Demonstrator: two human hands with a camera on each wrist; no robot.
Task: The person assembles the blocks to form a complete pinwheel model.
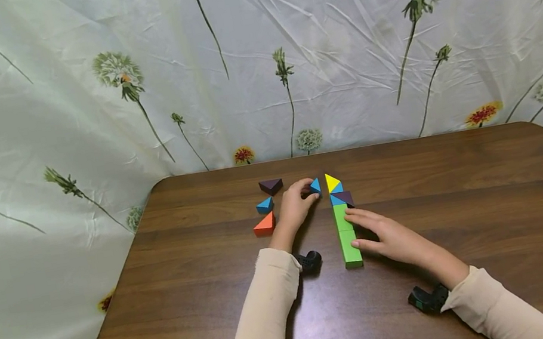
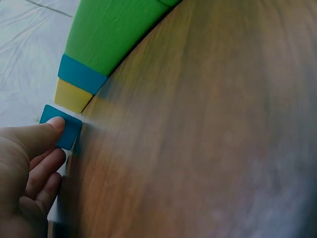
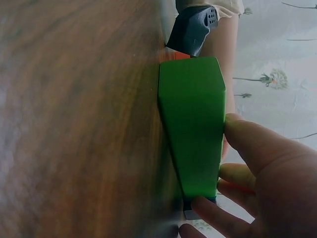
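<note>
Green blocks (image 1: 349,248) on glossy brown table (image 1: 176,307); dandelion-print cloth (image 1: 237,36) behind.

No readable text or labels.

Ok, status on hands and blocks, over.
Left fingers pinch blue block, apart from yellow block. Right fingers touch green blocks. No obstruction seen between blue and yellow.

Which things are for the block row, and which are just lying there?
In the row job:
left hand, pinching a blue triangle
right hand, touching green blocks
yellow block
purple block
blue pieces

Lying aside, maybe for later:
dark triangle
second blue triangle
orange triangle
</note>
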